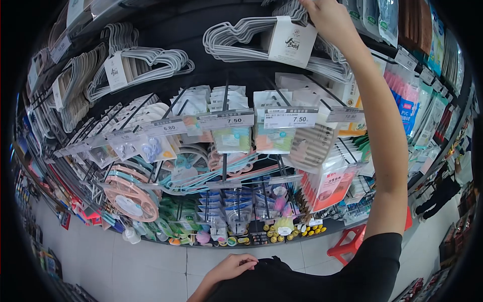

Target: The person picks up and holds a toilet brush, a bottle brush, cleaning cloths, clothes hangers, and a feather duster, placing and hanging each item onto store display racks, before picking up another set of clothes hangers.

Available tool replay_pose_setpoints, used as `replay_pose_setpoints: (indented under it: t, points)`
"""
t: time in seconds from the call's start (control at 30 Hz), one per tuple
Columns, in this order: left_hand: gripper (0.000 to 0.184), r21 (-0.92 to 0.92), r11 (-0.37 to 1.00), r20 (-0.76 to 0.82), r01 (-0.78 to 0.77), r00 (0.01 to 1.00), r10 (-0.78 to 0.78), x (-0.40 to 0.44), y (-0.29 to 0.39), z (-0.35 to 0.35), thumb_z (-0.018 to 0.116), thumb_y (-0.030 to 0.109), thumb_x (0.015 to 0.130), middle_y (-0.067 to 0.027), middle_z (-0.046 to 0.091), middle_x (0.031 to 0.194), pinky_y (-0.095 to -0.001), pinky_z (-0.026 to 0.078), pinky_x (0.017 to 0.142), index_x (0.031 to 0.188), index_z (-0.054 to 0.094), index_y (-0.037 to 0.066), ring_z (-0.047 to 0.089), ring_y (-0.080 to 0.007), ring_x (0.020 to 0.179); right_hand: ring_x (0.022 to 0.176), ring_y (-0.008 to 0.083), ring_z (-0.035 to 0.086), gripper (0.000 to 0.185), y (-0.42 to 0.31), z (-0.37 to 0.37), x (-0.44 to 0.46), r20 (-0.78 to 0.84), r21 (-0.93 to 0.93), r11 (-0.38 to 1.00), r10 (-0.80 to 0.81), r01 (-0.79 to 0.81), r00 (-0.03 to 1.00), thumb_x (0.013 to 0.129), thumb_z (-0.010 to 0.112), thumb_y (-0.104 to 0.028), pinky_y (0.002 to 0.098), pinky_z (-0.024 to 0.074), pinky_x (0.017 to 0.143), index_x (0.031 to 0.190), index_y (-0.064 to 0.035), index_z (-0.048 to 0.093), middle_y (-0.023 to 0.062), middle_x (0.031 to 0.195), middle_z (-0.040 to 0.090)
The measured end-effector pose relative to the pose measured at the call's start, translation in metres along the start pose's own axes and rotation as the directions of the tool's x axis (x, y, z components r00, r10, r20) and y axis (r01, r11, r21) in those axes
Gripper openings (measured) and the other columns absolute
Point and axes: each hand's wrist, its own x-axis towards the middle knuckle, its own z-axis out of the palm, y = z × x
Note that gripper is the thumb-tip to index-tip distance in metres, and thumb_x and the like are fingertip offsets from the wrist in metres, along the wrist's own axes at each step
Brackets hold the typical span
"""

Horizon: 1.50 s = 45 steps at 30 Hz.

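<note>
At the top edge, my right hand [327, 15] is raised to the hooks of a pack of grey clothes hangers [236, 38]. Its thumb side lies against the hooks, and the frame cuts off part of the fingers. A white card sleeve [293, 43] with dark lettering wraps the middle of this pack. My left hand [234, 267] is low in front of my black shirt [282, 282], fingers curled and pressed together; whether anything is between them is hidden. Another sleeved pack of grey hangers [143, 63] hangs to the left.
Below are price tags [234, 120] on display prongs, packaged hooks [153, 148], pink round drying racks [131, 194] and a red-and-white packet [329, 189]. Packaged gloves [402, 100] hang at right. A red stool [347, 244] stands on the tiled floor [151, 267]; a person [437, 196] is farther right.
</note>
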Motion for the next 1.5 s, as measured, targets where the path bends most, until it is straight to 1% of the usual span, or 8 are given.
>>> replay_pose_setpoints:
  t: [0.37,0.63,0.77,0.8,0.9,1.03,1.3,1.5]
  points:
    - [0.023,0.078,0.996,0.026,-0.030,0.999,0.028,-0.004,-0.011,0.006,0.055,0.020,0.093,-0.0059,0.067,0.086,-0.0274,0.049,0.075,0.108,0.060,0.003,0.065,-0.0138,0.082,0.058,0.0292,0.056,0.042,0.007,-0.012,-0.023,0.153,0.018,0.999,-0.034,0.031,0.988,0.090,0.053,-0.038,0.0377,0.0435,0.060,0.090,0.0028,0.063,0.0208,0.066,0.058]
    - [0.022,0.013,0.995,-0.023,-0.100,0.995,0.101,-0.016,-0.030,0.013,0.052,0.024,0.094,-0.0064,0.066,0.081,-0.0325,0.047,0.067,0.102,0.059,0.004,0.063,-0.0176,0.073,0.119,0.0214,0.049,0.038,-0.036,-0.063,-0.146,0.126,0.573,0.795,0.152,-0.197,0.980,0.097,0.041,-0.016,0.0306,0.0380,0.102,0.127,0.0060,0.049,0.0161,0.131,0.050]
    - [0.021,0.048,0.992,-0.145,-0.119,0.982,0.124,-0.029,-0.032,0.004,0.053,0.024,0.094,-0.0066,0.065,0.077,-0.0338,0.046,0.067,0.096,0.059,0.004,0.062,-0.0198,0.072,0.116,0.0337,0.053,0.075,-0.008,-0.017,-0.231,0.328,0.739,0.258,-0.945,-0.623,-0.002,0.080,0.066,-0.052,0.0419,0.0426,0.096,0.124,0.0060,0.049,0.0265,0.129,0.049]
    - [0.021,0.062,0.991,-0.172,-0.121,0.977,0.130,-0.034,-0.033,0.001,0.053,0.024,0.093,-0.0067,0.065,0.077,-0.0339,0.046,0.067,0.096,0.059,0.004,0.062,-0.0201,0.071,0.109,0.0306,0.058,0.059,-0.059,0.003,-0.278,0.186,0.763,-0.051,-0.938,-0.645,0.293,0.084,0.067,-0.033,0.0361,0.0464,0.089,0.123,0.0069,0.049,0.0237,0.122,0.055]
    - [0.020,-0.026,0.995,-0.325,-0.098,0.942,0.084,-0.052,-0.062,-0.010,0.053,0.023,0.093,-0.0081,0.065,0.076,-0.0335,0.048,0.064,0.096,0.060,0.004,0.063,-0.0184,0.069,0.114,0.0244,0.055,0.052,-0.127,0.050,-0.388,0.755,-0.170,0.467,-0.505,-0.868,-0.419,0.086,0.066,-0.029,0.0326,0.0446,0.092,0.126,0.0005,0.050,0.0201,0.128,0.052]
    - [0.021,-0.106,0.989,-0.554,0.099,0.821,-0.141,-0.092,-0.159,-0.037,0.054,0.020,0.091,-0.0084,0.066,0.077,-0.0309,0.049,0.062,0.095,0.062,0.002,0.064,-0.0164,0.070,0.061,0.0138,0.062,0.028,-0.175,0.135,-0.599,0.919,0.271,0.841,-0.371,-0.468,-0.133,0.090,0.057,-0.025,0.0257,0.0493,0.056,0.099,0.0007,0.066,0.0068,0.080,0.068]
    - [0.024,-0.808,0.376,-0.542,0.454,-0.320,-0.778,-0.346,-0.523,0.110,0.052,0.014,0.079,-0.0253,0.065,0.087,-0.0474,0.050,0.076,0.087,0.067,-0.002,0.063,-0.0405,0.085,0.060,0.0196,0.064,0.034,-0.247,0.146,-0.782,0.653,-0.388,0.762,-0.168,-0.518,-0.738,0.090,0.058,-0.031,0.0290,0.0536,0.057,0.104,-0.0005,0.061,0.0115,0.083,0.068]
    - [0.022,-0.634,-0.153,0.010,0.758,-0.189,-0.982,-0.516,-0.542,0.292,0.062,0.010,0.073,-0.0176,0.067,0.095,-0.0384,0.053,0.077,0.093,0.067,0.001,0.065,-0.0308,0.088,0.059,0.0242,0.065,0.030,-0.312,0.169,-0.833,0.525,-0.664,0.692,0.159,-0.285,-0.836,0.091,0.054,-0.027,0.0333,0.0541,0.050,0.102,0.0009,0.060,0.0132,0.082,0.067]
